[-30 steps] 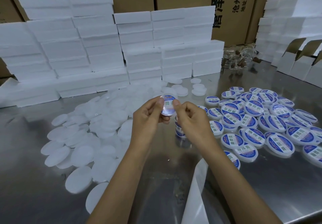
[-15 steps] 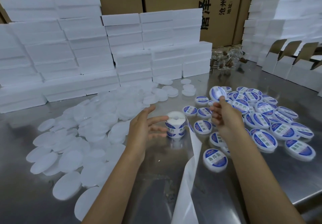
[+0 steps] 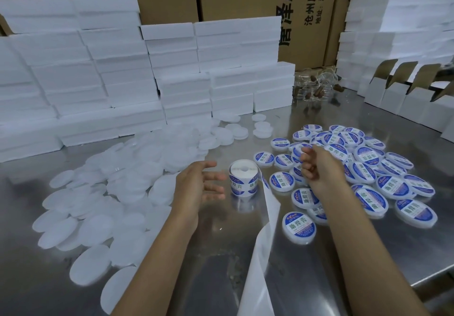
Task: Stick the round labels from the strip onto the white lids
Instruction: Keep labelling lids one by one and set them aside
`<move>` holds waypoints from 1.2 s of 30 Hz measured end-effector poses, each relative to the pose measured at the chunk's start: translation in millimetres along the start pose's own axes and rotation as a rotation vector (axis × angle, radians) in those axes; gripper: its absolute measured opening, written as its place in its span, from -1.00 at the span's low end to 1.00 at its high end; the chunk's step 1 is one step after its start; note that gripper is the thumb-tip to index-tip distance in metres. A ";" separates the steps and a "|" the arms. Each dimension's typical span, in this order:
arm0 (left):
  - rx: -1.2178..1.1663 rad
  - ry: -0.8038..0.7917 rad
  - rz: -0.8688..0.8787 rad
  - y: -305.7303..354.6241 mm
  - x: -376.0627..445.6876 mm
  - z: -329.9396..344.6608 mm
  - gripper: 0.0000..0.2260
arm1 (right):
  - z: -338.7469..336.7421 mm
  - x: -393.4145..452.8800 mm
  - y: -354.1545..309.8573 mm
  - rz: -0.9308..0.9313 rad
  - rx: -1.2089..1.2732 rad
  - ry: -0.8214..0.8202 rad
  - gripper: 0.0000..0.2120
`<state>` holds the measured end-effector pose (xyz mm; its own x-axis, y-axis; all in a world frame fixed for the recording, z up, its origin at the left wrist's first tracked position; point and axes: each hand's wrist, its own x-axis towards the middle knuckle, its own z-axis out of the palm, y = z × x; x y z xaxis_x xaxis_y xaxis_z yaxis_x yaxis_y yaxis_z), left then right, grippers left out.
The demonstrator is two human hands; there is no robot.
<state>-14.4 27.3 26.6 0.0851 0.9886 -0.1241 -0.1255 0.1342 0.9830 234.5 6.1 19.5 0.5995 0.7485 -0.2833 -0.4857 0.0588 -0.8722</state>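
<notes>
A roll of round blue-and-white labels [image 3: 243, 179] stands upright in the middle of the steel table. Its empty backing strip [image 3: 260, 249] trails toward me. My left hand [image 3: 200, 185] hovers just left of the roll, fingers spread, holding nothing. My right hand [image 3: 319, 168] is over the near edge of the pile of labelled lids [image 3: 368, 168], fingers loosely curled and empty. Plain white lids [image 3: 118, 188] lie heaped on the left of the table.
Stacks of white foam slabs [image 3: 122, 77] line the back, with cardboard cartons [image 3: 307, 8] behind. Small open white boxes [image 3: 403, 94] stand at the right. Glass jars [image 3: 317, 87] sit at the back. The table edge [image 3: 432, 279] runs close on the right.
My right hand carried the freshly labelled lid to the right pile and let it go; it is empty now. My left hand has opened and stays beside the roll.
</notes>
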 end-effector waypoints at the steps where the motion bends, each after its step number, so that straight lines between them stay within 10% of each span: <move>1: 0.015 0.002 -0.018 -0.5 -0.5 0.8 -0.76 | 2.5 -2.1 0.9 -0.020 -0.043 0.003 -0.79; 7: 0.062 0.044 -0.031 -0.3 1.3 3.3 -0.78 | 32.1 -32.4 18.5 -0.496 -0.537 -0.077 -0.82; 14: -0.189 0.352 0.113 21.2 19.0 -48.9 -0.78 | 91.3 -81.2 39.9 -1.001 -0.978 -0.542 -0.89; 22: -0.308 0.544 0.092 27.5 21.8 -78.3 -0.77 | 156.7 -79.5 87.1 -0.732 -1.437 -0.863 -0.47; 33: -0.259 0.525 0.106 33.2 19.2 -75.6 -0.80 | 150.9 -80.5 88.7 -0.803 -0.970 -0.743 -0.53; 36: -0.222 0.267 0.139 32.2 14.5 -66.5 -0.85 | 139.8 -84.3 72.3 -0.832 -0.792 -0.701 -0.50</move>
<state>-83.0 50.5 47.4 -0.2053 0.9774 -0.0510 -0.3317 -0.0205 0.9432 59.8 39.7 36.1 -0.0302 0.8690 0.4939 0.4990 0.4412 -0.7459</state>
